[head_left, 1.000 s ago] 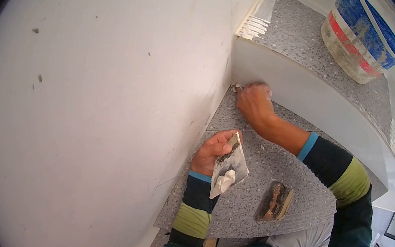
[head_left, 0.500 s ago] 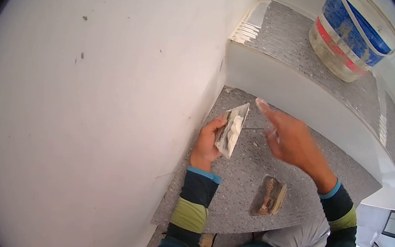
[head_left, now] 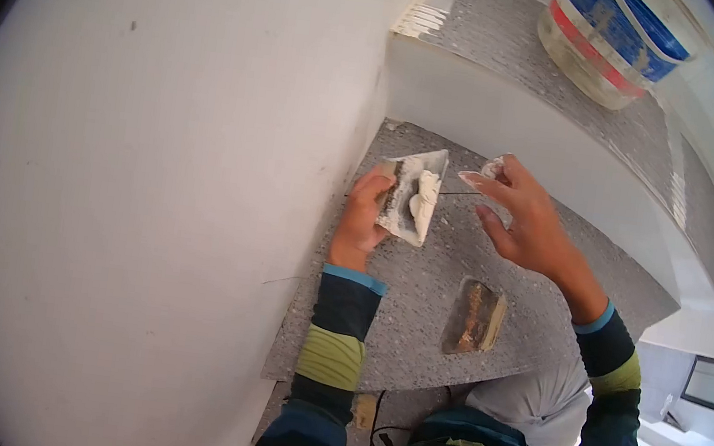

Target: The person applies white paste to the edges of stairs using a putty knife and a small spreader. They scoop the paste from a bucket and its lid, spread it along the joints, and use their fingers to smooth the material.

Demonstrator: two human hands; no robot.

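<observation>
My left hand is wrapped round the edge of a flat putty scraper, held tilted over the grey speckled step. A thick lump of white paste lies on its blade. To the right of the scraper, my right hand hovers with the fingers apart, touching nothing. White paste coats its fingertips. Below it, a second scraper with a worn brown and yellowish back lies on the step.
On the upper step stands a blue and clear bucket with a red band. White ridged paste marks that step's left corner. A white wall rises close on the left. A black cable runs below the step.
My right hand has gone from a pointing finger to bent, spread fingers. The scraper in my left hand has turned its face more towards me. The whole view has shifted slightly.
</observation>
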